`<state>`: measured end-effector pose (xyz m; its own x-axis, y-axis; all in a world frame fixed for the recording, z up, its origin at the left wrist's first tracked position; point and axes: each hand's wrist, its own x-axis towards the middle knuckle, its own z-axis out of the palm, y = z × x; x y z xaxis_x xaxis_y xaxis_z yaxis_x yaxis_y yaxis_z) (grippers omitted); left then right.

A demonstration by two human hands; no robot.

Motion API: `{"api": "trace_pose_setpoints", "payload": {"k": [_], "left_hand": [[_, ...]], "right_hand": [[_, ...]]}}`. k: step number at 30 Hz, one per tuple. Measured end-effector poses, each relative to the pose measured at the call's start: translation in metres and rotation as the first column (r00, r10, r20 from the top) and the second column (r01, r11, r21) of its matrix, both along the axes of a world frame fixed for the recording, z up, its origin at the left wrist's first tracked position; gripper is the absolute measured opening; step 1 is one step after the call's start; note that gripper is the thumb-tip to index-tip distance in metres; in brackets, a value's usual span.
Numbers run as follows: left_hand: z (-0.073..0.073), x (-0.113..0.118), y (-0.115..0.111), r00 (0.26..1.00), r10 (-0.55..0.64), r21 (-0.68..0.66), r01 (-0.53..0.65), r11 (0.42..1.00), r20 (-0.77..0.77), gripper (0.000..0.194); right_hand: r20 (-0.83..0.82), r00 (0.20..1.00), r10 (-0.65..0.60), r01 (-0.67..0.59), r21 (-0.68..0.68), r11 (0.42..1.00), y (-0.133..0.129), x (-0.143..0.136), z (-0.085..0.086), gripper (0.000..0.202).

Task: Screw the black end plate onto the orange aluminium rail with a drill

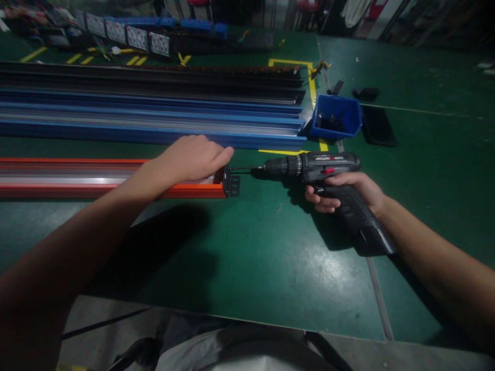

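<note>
An orange metal channel [193, 191] lies lengthwise on the green table, with a black slotted end bracket [234, 186] at its right end. My left hand [195, 158] wraps over the channel close to that end, its thumb lying by the bracket. In my right hand [353, 191] is a black cordless drill [328, 164], gripped by its handle with fingers near the trigger. The drill is level and points left. Its long thin bit [247, 168] reaches the bracket's upper part; whether a screw sits at the tip is too small to tell.
Blue channels [154, 126] and black channels [154, 82] lie behind the orange one. A blue bin [319, 127] with small dark parts stands beyond the drill, beside a flat black object [379, 126]. Socket strips and wiring [137, 38] lie at the back left.
</note>
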<state>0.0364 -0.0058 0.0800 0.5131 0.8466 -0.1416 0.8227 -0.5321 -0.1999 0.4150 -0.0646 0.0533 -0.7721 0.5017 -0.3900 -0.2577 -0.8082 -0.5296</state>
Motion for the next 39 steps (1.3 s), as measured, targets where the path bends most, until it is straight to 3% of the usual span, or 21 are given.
{"api": "trace_pose_setpoints", "payload": {"k": [25, 39], "left_hand": [[0.0022, 0.0029, -0.0018, 0.999, 0.038, -0.020, -0.038, 0.999, -0.001, 0.070], [0.0009, 0.0010, -0.0002, 1.000, 0.000, -0.011, -0.001, 1.000, -0.016, 0.068]], "right_hand": [[-0.026, 1.000, 0.017, -0.017, -0.001, 1.000, -0.0003, -0.0002, -0.0010, 0.027], [-0.028, 1.000, 0.003, -0.004, -0.014, 1.000, -0.0005, -0.0005, -0.0013, 0.028]]}}
